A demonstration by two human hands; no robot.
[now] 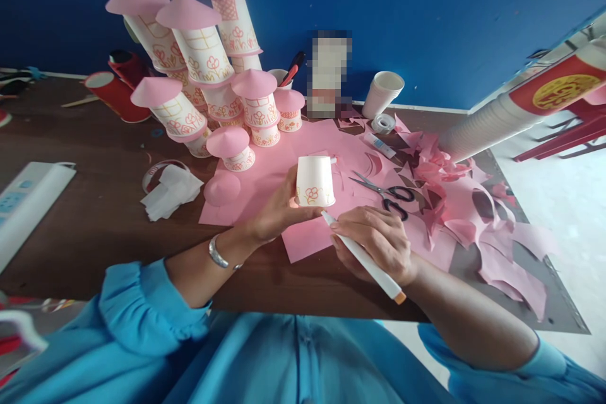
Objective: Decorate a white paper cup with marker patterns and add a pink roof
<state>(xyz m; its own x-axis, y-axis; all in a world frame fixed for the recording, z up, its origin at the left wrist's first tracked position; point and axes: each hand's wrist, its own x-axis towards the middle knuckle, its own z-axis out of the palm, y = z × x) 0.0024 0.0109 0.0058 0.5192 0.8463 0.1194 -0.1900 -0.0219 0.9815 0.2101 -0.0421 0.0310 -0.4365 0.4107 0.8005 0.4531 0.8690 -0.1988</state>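
My left hand [279, 205] holds a white paper cup [315, 178] upside down, with red and yellow flower drawings near its rim. Its fingers wrap behind the cup and are partly hidden. Just to the right, my right hand [376, 240] grips a white marker [367, 260] with an orange end, its tip close to the cup's rim. Beneath both hands lie pink paper sheets [307, 240]. Black-handled scissors [381, 189] rest open on the paper, beyond my right hand.
Decorated cup towers with pink cone roofs [199, 38] stand at the back left. Pink scraps [464, 202] cover the right side. White cups [383, 93], a tape roll [383, 123] and a glue tube [380, 145] are behind. Crumpled tissue [173, 192] lies left.
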